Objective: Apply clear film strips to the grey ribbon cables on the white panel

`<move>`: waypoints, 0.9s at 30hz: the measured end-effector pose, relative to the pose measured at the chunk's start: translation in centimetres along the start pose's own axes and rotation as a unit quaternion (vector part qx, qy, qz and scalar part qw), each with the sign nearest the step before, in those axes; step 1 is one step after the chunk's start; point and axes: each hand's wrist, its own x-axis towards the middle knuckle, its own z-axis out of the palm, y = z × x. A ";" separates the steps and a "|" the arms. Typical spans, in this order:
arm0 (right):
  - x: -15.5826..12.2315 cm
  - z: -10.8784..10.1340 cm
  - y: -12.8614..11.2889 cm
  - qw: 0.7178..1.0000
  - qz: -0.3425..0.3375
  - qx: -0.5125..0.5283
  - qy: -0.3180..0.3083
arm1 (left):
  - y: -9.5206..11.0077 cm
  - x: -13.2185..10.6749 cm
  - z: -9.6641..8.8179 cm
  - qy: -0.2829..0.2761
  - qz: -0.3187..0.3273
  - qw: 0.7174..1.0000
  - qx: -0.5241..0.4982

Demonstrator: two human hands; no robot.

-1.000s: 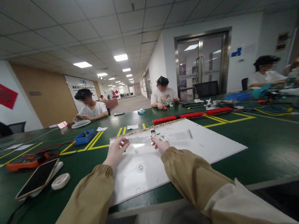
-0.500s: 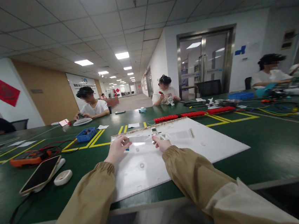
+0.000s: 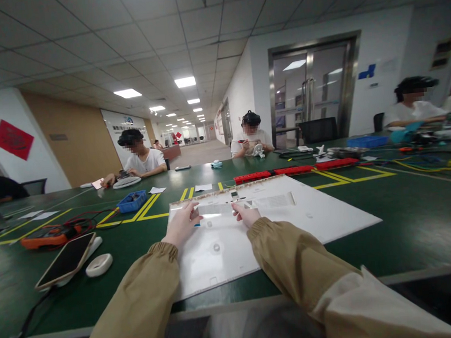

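Note:
A flat white panel lies on the green table in front of me, with round and square marks and a brownish, stained far edge. Across its far part runs a pale strip with a fine pattern; whether it is separate from the panel I cannot tell. At the strip's left end, my left hand has its fingers drawn together, and a bit of blue shows beneath them. My right hand pinches thumb and forefinger over the strip's middle. What either hand holds is too small to make out.
To the left lie a phone, a white ring-shaped object and an orange multimeter. Beyond the panel are a blue tray and red bars. Several people sit at the table.
The whole view has shifted slightly right. Both my hands keep nearly the same place over the panel. The person across at left has stretched a hand out leftward.

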 end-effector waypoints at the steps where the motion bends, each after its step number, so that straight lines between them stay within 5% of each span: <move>1: 0.0 0.0 0.0 1.000 0.007 0.003 0.002 | 0.2 0.0 0.0 0.000 0.007 1.000 0.017; 11: 1.0 0.4 0.5 0.996 0.036 0.080 -0.014 | 1.4 0.0 -0.2 -0.022 0.042 0.989 0.140; 27: 0.1 0.7 -0.3 0.990 0.065 0.103 -0.066 | 0.5 0.3 -1.0 -0.019 0.054 0.978 0.200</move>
